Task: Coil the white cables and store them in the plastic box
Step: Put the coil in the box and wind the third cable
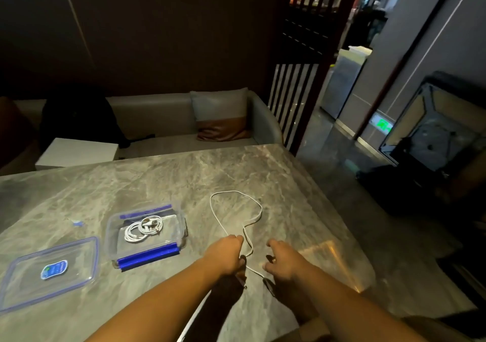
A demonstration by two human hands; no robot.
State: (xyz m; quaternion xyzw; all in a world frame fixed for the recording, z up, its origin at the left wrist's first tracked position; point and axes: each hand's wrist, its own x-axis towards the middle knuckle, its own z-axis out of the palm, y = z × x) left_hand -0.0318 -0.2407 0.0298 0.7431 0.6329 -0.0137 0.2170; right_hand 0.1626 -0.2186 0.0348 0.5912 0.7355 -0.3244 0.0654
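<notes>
A loose white cable (259,208) lies in a wide loop on the grey marble table (163,178), its two strands running back toward me. My left hand (227,253) is closed on one strand near the loop's base. My right hand (280,260) hovers just right of the other strand with fingers curled and apart, a ring on one finger; I cannot see it holding the cable. A clear plastic box (113,232) with blue clips stands open to the left, with a coiled white cable (143,229) inside.
The box's clear lid (79,276), with a blue label, lies flat at the near left. A small blue-and-clear scrap (77,222) sits left of the box. A sofa with cushions (221,115) stands behind the table; the table's right edge drops to a dark floor.
</notes>
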